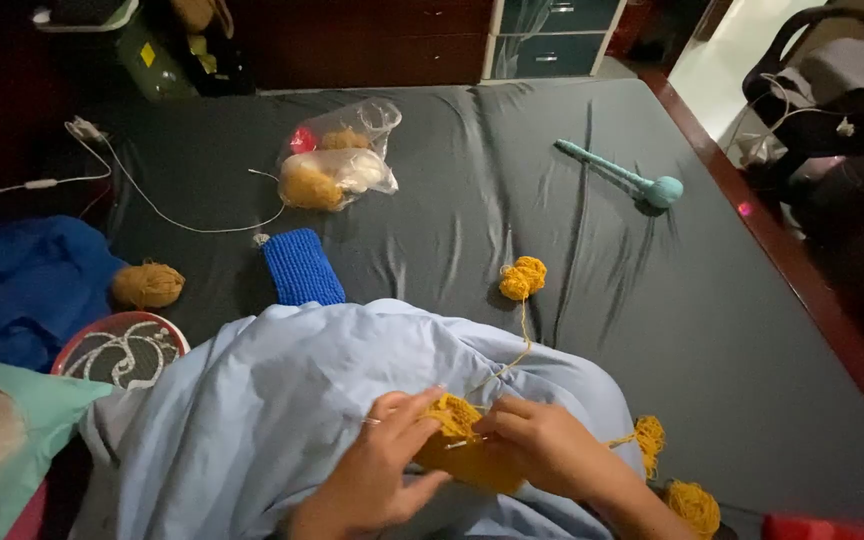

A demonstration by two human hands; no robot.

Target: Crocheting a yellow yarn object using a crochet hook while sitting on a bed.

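Both hands close on a yellow piece (pixel 464 452) of crochet over the lap, at the bed's (pixel 652 300) near edge. The left hand (pixel 377 470) pinches its left side; the right hand (pixel 542 445) grips the right, seemingly with a hook (pixel 460 443). Yarn (pixel 523 277) lies mid-bed.

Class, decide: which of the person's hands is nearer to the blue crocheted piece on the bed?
Left. The left hand lies below and slightly right of the blue crocheted piece; the right hand is farther right.
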